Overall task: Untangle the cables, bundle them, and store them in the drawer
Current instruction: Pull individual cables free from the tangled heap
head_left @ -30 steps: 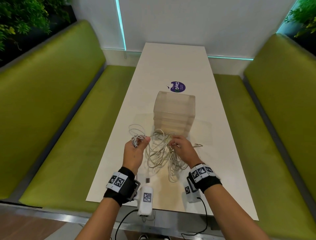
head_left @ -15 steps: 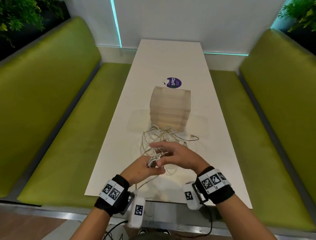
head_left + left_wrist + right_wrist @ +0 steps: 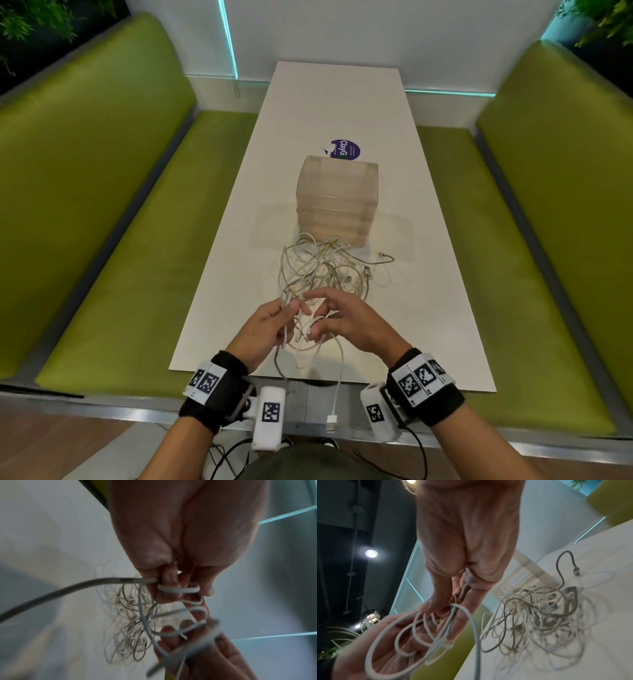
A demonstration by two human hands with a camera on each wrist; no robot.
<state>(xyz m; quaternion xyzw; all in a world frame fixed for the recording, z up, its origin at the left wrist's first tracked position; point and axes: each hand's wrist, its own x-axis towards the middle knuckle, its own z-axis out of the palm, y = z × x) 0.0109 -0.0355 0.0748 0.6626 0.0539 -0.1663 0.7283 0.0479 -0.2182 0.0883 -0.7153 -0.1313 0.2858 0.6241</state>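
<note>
A tangle of white and grey cables (image 3: pixel 325 270) lies on the white table (image 3: pixel 428 308), just in front of a translucent drawer unit (image 3: pixel 337 202) whose drawers are closed. My left hand (image 3: pixel 287 308) grips several loops of white cable (image 3: pixel 178 590) pulled out of the tangle, above the near part of the table. Close to its right, my right hand (image 3: pixel 318 325) pinches a cable strand (image 3: pixel 468 580) between thumb and fingers. One cable runs down over the near table edge and ends in a hanging USB plug (image 3: pixel 331 421). The tangle (image 3: pixel 539 615) also shows in the right wrist view.
Green padded benches (image 3: pixel 102 205) flank the table on both sides. A purple round sticker (image 3: pixel 346 149) lies behind the drawer unit. A loose grey connector end (image 3: pixel 385 257) sticks out at the tangle's right. A white wall closes off the far end.
Both hands have drawn back from the drawer unit toward the near edge, pulling cable loops out of the tangle. A USB plug now hangs over the table edge.
</note>
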